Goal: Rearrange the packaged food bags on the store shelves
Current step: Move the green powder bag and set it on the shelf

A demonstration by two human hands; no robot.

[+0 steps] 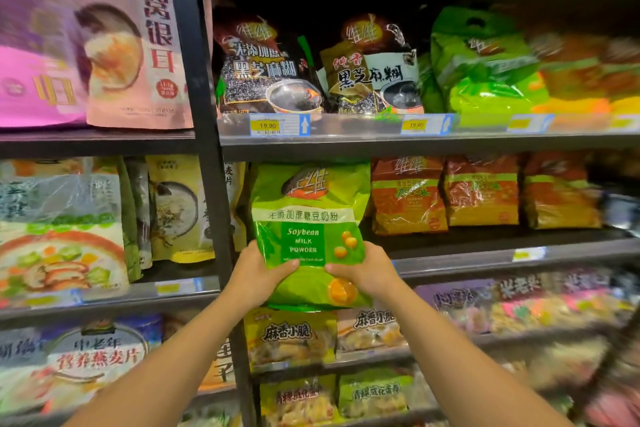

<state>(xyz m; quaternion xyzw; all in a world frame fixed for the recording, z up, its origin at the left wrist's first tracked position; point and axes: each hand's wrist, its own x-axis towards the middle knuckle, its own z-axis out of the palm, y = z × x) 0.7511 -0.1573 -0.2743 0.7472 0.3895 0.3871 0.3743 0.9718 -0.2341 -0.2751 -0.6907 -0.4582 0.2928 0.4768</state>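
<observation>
We hold the green bag [309,218] upright in front of the middle shelf [450,248], its top near the rail [346,142] above, each grip curled round a bottom corner: left hand [258,276] at 7 o'clock, right hand [367,270] at 5 o'clock, thumbs on the front. To seat it well, we judge we should keep it square and ease it into the gap at 9 o'clock of the orange bags [408,194], base first, clear of the post [214,184].

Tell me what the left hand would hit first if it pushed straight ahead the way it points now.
The left hand already grips the green soybean milk powder bag; beyond it probably the middle shelf's gap, depth unclear.
</observation>
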